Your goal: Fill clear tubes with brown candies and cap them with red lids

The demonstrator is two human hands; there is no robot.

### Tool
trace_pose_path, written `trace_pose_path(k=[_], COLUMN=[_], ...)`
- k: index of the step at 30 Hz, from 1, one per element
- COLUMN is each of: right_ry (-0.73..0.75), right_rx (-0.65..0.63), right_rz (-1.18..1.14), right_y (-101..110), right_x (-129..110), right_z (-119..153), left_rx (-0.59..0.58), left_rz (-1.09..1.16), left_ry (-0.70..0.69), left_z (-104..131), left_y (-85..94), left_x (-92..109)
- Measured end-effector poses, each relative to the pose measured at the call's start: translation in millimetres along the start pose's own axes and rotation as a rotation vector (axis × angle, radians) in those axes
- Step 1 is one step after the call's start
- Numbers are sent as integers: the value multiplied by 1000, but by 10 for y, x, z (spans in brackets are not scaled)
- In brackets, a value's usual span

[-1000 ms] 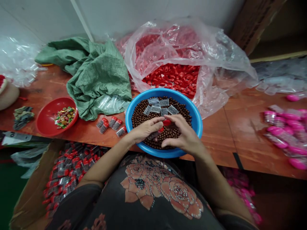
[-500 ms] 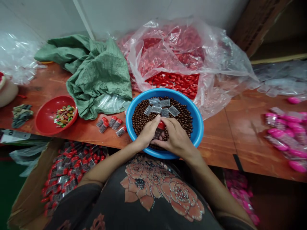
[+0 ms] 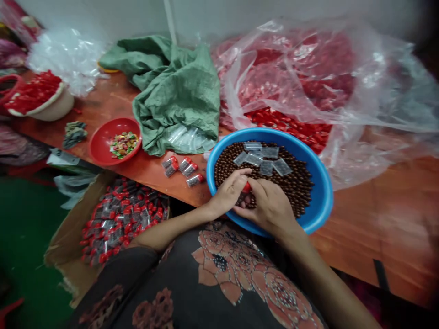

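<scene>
Over the near rim of a blue basin (image 3: 327, 201), my left hand (image 3: 228, 194) and my right hand (image 3: 270, 203) come together around a small clear container with a red cap (image 3: 246, 187). Fingers of both hands are closed on it and cover most of its body. Brown balls (image 3: 298, 183) fill the basin below. Several flat, clear plastic containers (image 3: 281, 167) lie on top of these balls, just beyond my hands. To the left, several filled red-capped containers (image 3: 195, 180) rest on the table.
A red bowl (image 3: 98, 144) holds small colourful wrapped pieces. Behind it lies a green sack (image 3: 178, 87). A clear bag of red caps (image 3: 302, 82) stands behind the basin. Down left, a cardboard box (image 3: 65, 233) holds many red-capped containers. A white tub (image 3: 56, 103) of red pieces stands far left.
My view has swung left, so the table's contents appear further right. Both hands stay closed around the red-capped container, with the left fingers slightly more extended above the cap.
</scene>
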State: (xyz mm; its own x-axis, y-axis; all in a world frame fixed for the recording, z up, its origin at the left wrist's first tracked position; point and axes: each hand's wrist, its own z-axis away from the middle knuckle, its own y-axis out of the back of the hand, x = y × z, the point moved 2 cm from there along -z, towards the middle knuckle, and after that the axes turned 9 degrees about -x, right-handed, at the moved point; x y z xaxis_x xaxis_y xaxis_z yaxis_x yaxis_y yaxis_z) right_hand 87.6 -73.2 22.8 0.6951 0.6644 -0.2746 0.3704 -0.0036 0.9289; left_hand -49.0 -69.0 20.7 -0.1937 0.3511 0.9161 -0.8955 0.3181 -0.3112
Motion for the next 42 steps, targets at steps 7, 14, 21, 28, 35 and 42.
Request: trace_pose_path(k=[7, 14, 21, 28, 35, 42], right_ry=[38, 54, -134, 373, 489, 459], right_rx=[-286, -382, -237, -534, -798, -624], right_rz=[-717, -443, -277, -527, -790, -1054], right_y=[-132, -1116, -2011, -2084, -1633, -781], right_x=[-647, -1099, -778, -1415, -1743, -1497], right_z=[-144, -494, -719, -876, -844, -724], left_rx=[571, 460, 218, 509, 1023, 686], left_rz=[-376, -1161, -1496, -1514, -1503, -1389], left_ry=[-216, -123, 63, 77, -53, -406], left_z=[433, 229, 128, 1373, 2523, 994], left_y=[1478, 2361, 2141, 2624, 3051, 2245], left_x=[222, -39, -278, -502, -380, 79])
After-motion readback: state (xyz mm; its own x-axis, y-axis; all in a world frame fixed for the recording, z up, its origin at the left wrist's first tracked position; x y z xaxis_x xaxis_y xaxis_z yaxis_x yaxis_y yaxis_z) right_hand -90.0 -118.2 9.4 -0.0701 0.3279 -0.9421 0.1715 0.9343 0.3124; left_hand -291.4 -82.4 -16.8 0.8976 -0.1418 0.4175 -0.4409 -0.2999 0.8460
